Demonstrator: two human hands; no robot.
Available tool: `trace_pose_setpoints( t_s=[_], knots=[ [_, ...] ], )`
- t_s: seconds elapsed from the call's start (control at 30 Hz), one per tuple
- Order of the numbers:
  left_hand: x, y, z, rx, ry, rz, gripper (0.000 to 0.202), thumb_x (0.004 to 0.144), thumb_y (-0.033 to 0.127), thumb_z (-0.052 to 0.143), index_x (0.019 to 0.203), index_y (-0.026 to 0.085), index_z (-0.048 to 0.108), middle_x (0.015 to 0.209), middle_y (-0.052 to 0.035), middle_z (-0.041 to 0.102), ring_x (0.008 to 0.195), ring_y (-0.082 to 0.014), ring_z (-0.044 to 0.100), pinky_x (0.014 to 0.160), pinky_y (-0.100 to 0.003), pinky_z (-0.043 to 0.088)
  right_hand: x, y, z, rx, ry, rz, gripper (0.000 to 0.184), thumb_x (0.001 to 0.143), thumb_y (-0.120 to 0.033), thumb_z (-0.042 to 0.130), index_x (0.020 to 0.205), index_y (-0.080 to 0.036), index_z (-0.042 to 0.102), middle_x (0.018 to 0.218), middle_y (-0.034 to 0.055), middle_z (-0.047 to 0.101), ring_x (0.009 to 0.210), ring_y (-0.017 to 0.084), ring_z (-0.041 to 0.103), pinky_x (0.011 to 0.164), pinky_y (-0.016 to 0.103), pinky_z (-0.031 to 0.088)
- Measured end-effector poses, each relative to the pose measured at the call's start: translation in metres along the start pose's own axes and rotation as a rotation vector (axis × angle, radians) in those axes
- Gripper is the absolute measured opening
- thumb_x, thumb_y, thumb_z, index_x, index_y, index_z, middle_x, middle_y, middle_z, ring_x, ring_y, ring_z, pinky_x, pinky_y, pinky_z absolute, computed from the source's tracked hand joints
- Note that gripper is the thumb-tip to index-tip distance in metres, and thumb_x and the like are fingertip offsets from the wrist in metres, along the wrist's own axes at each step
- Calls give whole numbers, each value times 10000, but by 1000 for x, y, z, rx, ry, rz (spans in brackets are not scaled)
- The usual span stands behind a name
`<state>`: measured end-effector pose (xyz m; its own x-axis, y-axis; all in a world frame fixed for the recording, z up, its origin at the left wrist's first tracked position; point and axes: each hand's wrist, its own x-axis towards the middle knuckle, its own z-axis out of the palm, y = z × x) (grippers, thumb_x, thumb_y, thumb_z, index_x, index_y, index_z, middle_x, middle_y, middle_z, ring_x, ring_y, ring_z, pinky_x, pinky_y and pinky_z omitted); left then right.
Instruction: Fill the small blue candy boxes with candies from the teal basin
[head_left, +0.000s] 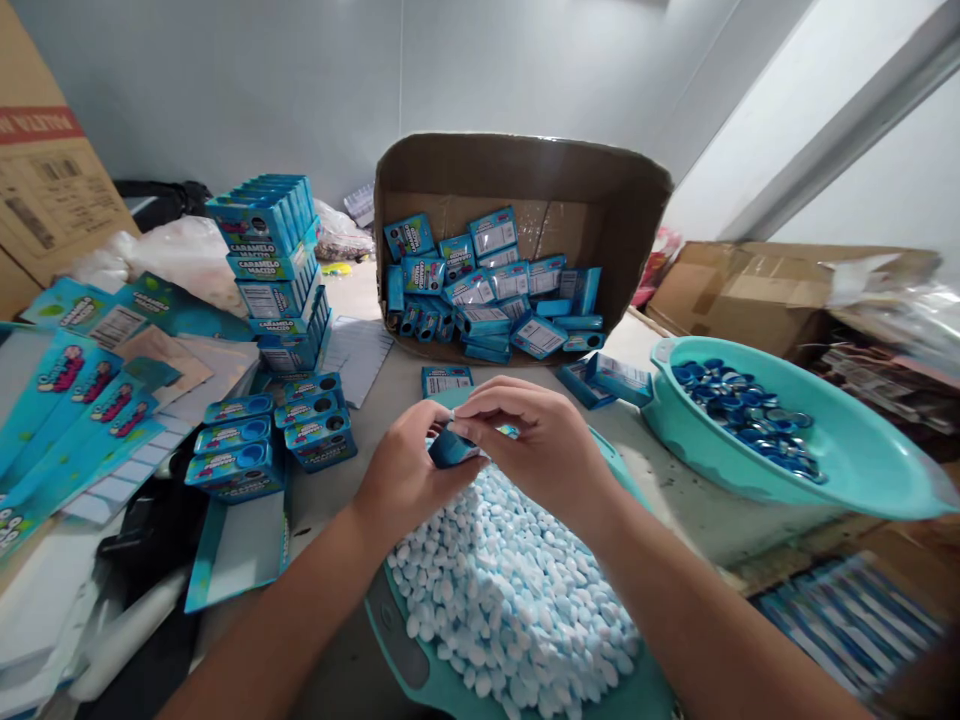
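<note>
My left hand (401, 475) and right hand (536, 440) meet over the far edge of the tray (409, 650) heaped with white candies (510, 600). Both pinch one little blue box (452, 448) between thumbs and fingertips, wrists bent in. At 12 o'clock a big cardboard box (525, 170) stands close. At 3 o'clock the bowl (862, 450) is near my right arm. At 9 o'clock small boxes (262, 440) sit near. A thin bare strip of table (675, 490) lies between tray and bowl.

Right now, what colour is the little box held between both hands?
Blue. The little box, pinched between left hand and right hand, shows best in the head view.
</note>
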<state>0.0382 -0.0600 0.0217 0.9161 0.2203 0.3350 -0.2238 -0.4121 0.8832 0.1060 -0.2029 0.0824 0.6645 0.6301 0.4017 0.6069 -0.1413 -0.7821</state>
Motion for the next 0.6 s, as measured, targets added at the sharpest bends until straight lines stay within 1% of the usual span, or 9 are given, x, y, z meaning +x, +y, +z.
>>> trace_pose_setpoints(
  t_s=[0.13,0.2,0.27,0.33,0.37,0.4,0.47,0.53,0.6],
  knots=[
    [0,-1,0,14,5,18,209,772,271,777,887,193,620,865,-3,659,857,-210,643,716,-273,465,-1,-5,-3,-133,-33,-34,121,875,-187,648,799,-196,742,793,27,705,722,137,627,657,246,488],
    [0,-2,0,27,3,19,221,772,287,783,890,193,622,864,-6,661,851,-212,644,722,-277,475,0,-3,-11,-167,-10,-43,138,892,-208,621,826,-192,741,820,34,713,736,141,625,656,251,473],
    [-1,-3,0,30,1,17,231,772,297,788,900,192,627,868,-9,666,848,-211,646,734,-282,484,4,6,-23,-181,45,-17,165,906,-268,603,870,-185,740,861,45,719,738,146,621,644,255,462],
    [-1,-3,0,23,4,13,237,774,308,792,905,192,632,876,-12,673,850,-210,650,743,-285,490,10,24,-38,-197,38,83,221,902,-348,602,901,-170,733,852,53,709,713,150,607,640,262,461],
    [-1,-3,0,18,7,8,242,774,315,794,907,192,634,880,-13,677,847,-209,652,743,-285,493,13,34,-46,-214,-11,162,246,887,-378,615,912,-160,728,830,53,699,695,154,599,633,265,461],
    [-1,-3,0,11,12,1,252,772,324,799,910,193,635,885,-14,680,840,-207,653,741,-285,497,16,44,-52,-245,-89,246,259,863,-388,640,930,-152,723,818,52,692,691,159,597,628,266,462],
    [-2,-3,0,-2,23,-22,277,766,341,808,922,193,634,897,-17,688,825,-202,656,736,-285,507,19,58,-58,-361,-263,375,281,791,-353,713,988,-152,719,851,53,698,738,183,619,641,269,468],
    [-1,-3,0,-13,32,-41,296,759,355,811,929,193,630,900,-21,694,810,-200,661,729,-286,519,18,64,-54,-495,-398,413,368,732,-324,777,1069,-188,717,943,53,719,821,214,648,680,276,483],
    [-1,-2,-1,-16,42,-49,310,751,368,810,924,193,621,884,-19,696,796,-200,663,731,-289,531,13,60,-41,-604,-513,405,478,684,-374,843,1119,-225,714,1026,62,724,868,245,667,703,292,499]
  ],
)
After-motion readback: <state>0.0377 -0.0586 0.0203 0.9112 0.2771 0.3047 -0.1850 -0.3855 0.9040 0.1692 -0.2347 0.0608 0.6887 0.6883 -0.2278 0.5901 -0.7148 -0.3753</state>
